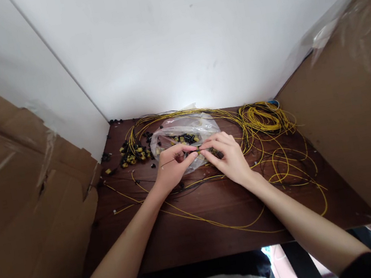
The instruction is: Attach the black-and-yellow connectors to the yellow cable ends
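Brown tabletop (pixel 189 243), two hands (pixel 172 164) (pixel 227 154) pinching wire (pixel 198 149), one bag (pixel 207 124)

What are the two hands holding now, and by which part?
The bare left hand and bare right hand pinch what looks like a thin dark wire between thumbs and fingertips; whether at its end or mid-length cannot be told.

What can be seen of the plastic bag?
The bag looks like thin, clear, crumpled plastic. It lies on the brown table, beyond the left hand and right hand, which partly hide it. Small black and yellow parts show at its middle, apparently inside. Yellow wires cross its far end. Whether either hand touches it is unclear.
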`<state>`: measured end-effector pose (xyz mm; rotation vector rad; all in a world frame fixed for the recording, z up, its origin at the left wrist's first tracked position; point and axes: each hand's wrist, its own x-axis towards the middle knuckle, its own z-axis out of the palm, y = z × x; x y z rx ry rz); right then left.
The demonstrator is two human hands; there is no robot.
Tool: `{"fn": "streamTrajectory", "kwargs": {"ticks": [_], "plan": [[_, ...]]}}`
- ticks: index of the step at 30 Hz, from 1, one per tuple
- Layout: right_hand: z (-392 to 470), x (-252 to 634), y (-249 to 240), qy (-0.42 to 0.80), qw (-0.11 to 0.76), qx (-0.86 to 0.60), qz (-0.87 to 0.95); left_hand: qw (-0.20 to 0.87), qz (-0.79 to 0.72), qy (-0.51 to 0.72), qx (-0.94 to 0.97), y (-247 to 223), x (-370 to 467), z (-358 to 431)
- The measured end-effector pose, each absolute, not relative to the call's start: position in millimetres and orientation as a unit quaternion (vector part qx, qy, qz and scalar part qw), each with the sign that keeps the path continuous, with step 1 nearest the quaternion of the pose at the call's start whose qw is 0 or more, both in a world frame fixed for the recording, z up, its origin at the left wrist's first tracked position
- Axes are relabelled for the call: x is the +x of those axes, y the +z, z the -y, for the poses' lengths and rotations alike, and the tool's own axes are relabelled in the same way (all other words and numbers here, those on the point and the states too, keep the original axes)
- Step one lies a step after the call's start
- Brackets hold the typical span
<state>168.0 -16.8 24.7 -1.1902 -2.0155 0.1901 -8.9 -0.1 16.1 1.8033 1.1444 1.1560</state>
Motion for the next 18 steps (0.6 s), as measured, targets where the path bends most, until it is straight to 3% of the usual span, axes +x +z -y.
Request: {"fn": "streamTrajectory", "kwargs": {"ticks": [18], "plan": [[14.3,170.4,24.4,0.079,0.402,-0.533,0.74,0.349,-0.419,0.446,0.71,15.9,-10.7,1.0]]}}
